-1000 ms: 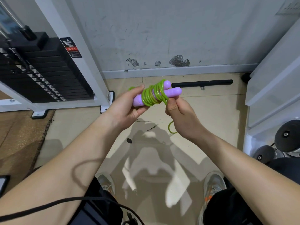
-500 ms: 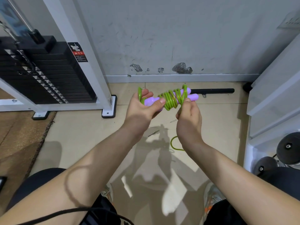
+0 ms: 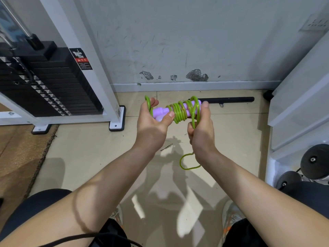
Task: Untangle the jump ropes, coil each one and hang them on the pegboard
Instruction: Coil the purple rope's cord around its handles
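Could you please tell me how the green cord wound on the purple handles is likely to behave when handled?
The green cord is probably springy: its wraps round the purple handles stand as open rings. It looks glossy, so perhaps slippery. Its free end below the right hand curls, so it may unwind if released.

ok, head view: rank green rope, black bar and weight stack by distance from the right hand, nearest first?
1. green rope, gripped by the right hand.
2. black bar, on the floor just beyond.
3. weight stack, far left.

Warning sticker [image 3: 81,58], wording illegible
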`<state>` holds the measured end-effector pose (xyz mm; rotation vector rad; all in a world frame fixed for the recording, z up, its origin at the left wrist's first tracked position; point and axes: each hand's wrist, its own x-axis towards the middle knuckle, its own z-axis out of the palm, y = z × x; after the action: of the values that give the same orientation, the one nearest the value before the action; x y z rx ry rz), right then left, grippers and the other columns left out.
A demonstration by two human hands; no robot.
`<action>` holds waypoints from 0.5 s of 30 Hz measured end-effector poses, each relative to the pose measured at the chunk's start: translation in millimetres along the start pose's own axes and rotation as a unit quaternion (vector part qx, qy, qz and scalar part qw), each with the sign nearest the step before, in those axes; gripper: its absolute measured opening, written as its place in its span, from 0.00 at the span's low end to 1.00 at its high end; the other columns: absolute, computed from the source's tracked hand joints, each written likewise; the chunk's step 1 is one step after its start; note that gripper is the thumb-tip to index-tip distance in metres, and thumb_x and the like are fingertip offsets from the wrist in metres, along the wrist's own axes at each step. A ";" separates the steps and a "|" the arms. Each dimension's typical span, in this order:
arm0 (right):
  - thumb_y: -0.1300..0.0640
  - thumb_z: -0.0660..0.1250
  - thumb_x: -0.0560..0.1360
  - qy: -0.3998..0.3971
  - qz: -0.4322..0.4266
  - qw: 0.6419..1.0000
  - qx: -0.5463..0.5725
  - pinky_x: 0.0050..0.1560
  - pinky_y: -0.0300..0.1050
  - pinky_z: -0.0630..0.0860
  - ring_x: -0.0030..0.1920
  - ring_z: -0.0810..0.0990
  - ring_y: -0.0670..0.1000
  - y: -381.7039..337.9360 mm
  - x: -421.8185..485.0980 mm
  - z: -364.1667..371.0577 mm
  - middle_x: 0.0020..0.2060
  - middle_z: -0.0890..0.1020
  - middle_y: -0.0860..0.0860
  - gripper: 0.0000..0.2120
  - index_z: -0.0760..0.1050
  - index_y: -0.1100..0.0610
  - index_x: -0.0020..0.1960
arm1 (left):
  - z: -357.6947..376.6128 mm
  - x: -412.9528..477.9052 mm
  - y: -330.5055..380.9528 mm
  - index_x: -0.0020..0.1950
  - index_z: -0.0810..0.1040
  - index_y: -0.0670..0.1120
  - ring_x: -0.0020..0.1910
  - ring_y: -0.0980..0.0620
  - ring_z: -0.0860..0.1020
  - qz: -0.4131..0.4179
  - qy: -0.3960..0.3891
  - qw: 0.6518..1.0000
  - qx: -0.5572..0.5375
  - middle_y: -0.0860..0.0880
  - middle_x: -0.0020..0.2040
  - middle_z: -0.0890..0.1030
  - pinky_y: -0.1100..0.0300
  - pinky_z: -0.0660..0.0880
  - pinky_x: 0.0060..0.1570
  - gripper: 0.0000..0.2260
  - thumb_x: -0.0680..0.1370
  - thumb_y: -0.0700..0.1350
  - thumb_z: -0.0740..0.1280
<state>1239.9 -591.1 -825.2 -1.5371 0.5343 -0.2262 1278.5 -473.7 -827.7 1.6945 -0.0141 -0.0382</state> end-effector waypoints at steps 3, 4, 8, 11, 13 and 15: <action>0.33 0.52 0.80 -0.013 -0.035 0.999 -0.028 0.33 0.42 0.60 0.25 0.62 0.44 -2.5 0.3 -1.5 0.22 0.63 0.41 0.23 0.76 0.41 0.35 | -2.2 1.2 2.1 0.72 0.67 0.45 0.61 0.53 0.78 -0.033 -0.022 0.997 -0.060 0.52 0.68 0.71 0.51 0.76 0.64 0.29 0.74 0.47 0.74; 0.36 0.55 0.82 -0.013 -0.052 0.998 -0.042 0.33 0.40 0.61 0.24 0.65 0.42 -2.5 1.2 -2.2 0.20 0.66 0.39 0.20 0.77 0.44 0.39 | -3.4 1.9 3.0 0.72 0.67 0.44 0.56 0.55 0.80 -0.048 -0.031 0.994 -0.089 0.49 0.70 0.70 0.54 0.78 0.61 0.27 0.77 0.43 0.74; 0.44 0.59 0.83 -0.025 -0.073 0.996 -0.053 0.33 0.35 0.63 0.26 0.70 0.39 -0.5 5.6 -4.5 0.22 0.70 0.37 0.17 0.71 0.44 0.36 | -8.6 3.4 5.3 0.68 0.68 0.44 0.59 0.51 0.80 -0.085 -0.060 0.979 -0.178 0.46 0.70 0.71 0.58 0.81 0.54 0.24 0.76 0.38 0.73; 0.43 0.57 0.84 -0.052 -0.045 0.998 -0.008 0.28 0.40 0.59 0.25 0.61 0.47 3.7 8.7 -5.0 0.25 0.64 0.51 0.23 0.73 0.46 0.31 | -9.3 2.3 3.3 0.70 0.70 0.43 0.65 0.48 0.77 -0.084 -0.062 0.974 -0.200 0.48 0.68 0.73 0.55 0.81 0.54 0.26 0.73 0.38 0.72; 0.43 0.55 0.84 -0.067 -0.030 0.997 0.003 0.28 0.43 0.56 0.27 0.58 0.50 8.2 9.5 -4.7 0.28 0.61 0.55 0.22 0.70 0.51 0.36 | -10.6 2.3 2.7 0.71 0.69 0.42 0.66 0.48 0.77 -0.078 -0.063 0.973 -0.206 0.49 0.68 0.74 0.55 0.81 0.53 0.25 0.75 0.36 0.72; 0.42 0.53 0.85 -0.079 -0.007 0.997 0.022 0.29 0.44 0.56 0.28 0.56 0.50 12.5 7.6 -2.6 0.27 0.60 0.53 0.20 0.68 0.53 0.41 | -12.2 2.7 1.7 0.69 0.71 0.44 0.65 0.50 0.78 -0.073 -0.067 0.974 -0.206 0.51 0.68 0.75 0.55 0.81 0.51 0.26 0.72 0.39 0.71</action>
<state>1242.9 -596.4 -838.8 -1.5025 0.3905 -0.1244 1281.7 -462.0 -824.6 1.2724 0.0164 -0.2497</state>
